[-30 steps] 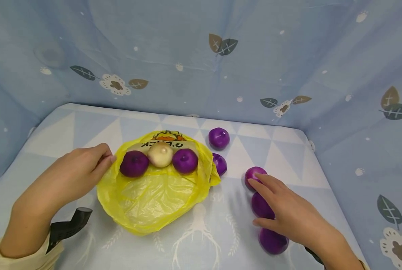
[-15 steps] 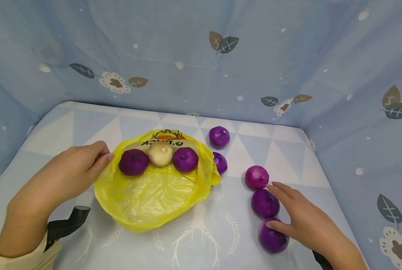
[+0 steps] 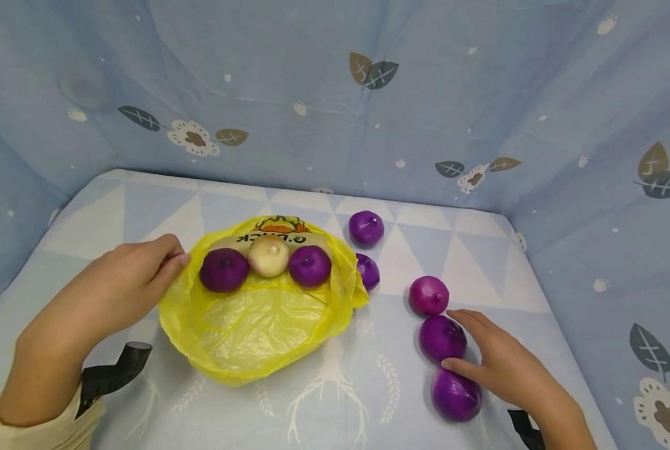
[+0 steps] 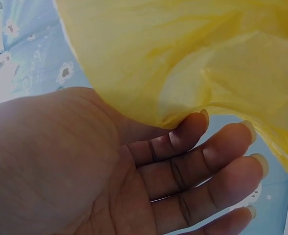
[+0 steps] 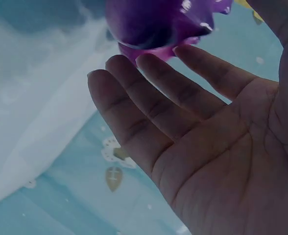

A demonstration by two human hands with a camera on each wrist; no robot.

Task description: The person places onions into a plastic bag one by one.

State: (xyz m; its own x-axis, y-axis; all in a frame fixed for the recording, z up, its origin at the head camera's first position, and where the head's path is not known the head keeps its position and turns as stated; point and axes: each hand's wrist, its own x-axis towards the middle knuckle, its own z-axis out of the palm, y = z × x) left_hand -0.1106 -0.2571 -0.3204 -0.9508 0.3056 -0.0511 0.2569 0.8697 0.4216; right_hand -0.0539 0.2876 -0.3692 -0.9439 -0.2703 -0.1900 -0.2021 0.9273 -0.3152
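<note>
A yellow plastic bag (image 3: 256,337) lies with its mouth spread toward me. Inside it, a white onion (image 3: 269,255) sits between two purple onions, one on the left (image 3: 224,270) and one on the right (image 3: 309,266). My left hand (image 3: 124,278) pinches the bag's left rim between thumb and index finger; its other fingers are loosely bent. On the right, three purple onions form a row: far (image 3: 428,295), middle (image 3: 442,338) and near (image 3: 456,395). My right hand (image 3: 506,356) spreads thumb and fingers beside the middle one; whether they touch it is unclear.
Behind the bag's right side lies a purple onion (image 3: 365,229), and another (image 3: 368,272) is partly hidden by the bag's edge. A patterned cloth covers the table (image 3: 335,406). Blue curtains (image 3: 312,94) close off the back and sides.
My right hand has drawn back from above the row of onions to the right side of the middle one, uncovering the far and middle onions. The left hand keeps its hold on the bag.
</note>
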